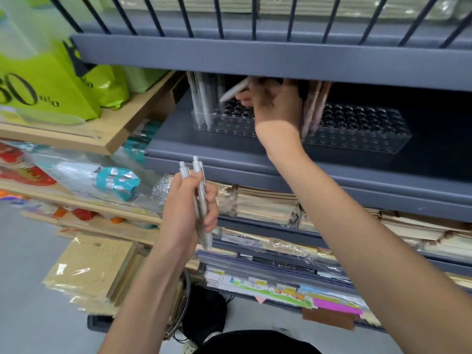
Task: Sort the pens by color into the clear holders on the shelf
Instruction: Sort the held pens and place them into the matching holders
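My right hand [275, 103] reaches under the upper ledge of the grey shelf [255, 159], its fingers [245, 98] pinching a white pen [235, 91] near its upper end. The pen slants down and to the left, its tip hanging just above the open holes of the left holder [224, 121], not in any hole that I can see. At the left end of this clear, perforated holder a small cluster of standing white pens [203, 98] sits upright in the holes.

Just right of my wrist, a second clear holder, the right holder [357, 129], stands on the same shelf. A few pinkish pens [315, 108] lean in its left end, close behind the back of my hand; whether they touch it I cannot tell. The rest of its holes show dark and open.

Lower down and in front of the shelf, my left hand [186, 208] is curled round two pens [201, 200], pale and whitish-grey. They are held nearly upright, click ends up above my thumb, tips pointing down past my little finger. These two are well apart from both holders.

Stacked paper pads [265, 203] fill the shelves below, and green bags [46, 80] sit on a wooden shelf at far left.
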A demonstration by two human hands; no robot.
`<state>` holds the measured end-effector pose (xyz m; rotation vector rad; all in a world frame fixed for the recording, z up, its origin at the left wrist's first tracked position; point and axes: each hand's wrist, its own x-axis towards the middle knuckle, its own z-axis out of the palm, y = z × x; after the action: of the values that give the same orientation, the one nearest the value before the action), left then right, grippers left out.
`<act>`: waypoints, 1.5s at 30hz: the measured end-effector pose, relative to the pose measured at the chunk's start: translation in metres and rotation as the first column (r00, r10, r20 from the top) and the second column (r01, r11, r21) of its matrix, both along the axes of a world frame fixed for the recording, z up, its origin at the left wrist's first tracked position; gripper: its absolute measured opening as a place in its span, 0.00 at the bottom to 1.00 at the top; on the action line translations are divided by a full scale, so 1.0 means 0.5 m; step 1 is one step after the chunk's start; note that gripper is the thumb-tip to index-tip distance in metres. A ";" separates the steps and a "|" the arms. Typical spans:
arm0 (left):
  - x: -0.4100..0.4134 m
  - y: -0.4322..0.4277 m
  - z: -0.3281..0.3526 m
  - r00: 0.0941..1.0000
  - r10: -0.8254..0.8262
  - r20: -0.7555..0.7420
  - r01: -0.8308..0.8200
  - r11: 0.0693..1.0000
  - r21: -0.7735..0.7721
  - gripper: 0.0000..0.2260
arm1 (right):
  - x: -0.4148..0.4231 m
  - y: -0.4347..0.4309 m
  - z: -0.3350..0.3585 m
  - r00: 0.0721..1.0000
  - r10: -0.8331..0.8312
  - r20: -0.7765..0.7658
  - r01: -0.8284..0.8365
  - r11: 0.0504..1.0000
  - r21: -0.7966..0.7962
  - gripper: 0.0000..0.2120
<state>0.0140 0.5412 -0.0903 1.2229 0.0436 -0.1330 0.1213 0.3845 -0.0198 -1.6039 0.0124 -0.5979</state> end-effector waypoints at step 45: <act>-0.012 0.128 -0.001 0.986 -0.078 0.145 0.057 0.988 0.144 0.10 | -0.054 0.079 0.037 0.965 0.033 -0.261 -0.153 0.879 -0.452 0.06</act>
<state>0.0081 0.6053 -0.0910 1.3715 -0.1220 -0.0975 0.0944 0.4238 -0.0012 -2.1342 -0.0280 -0.3322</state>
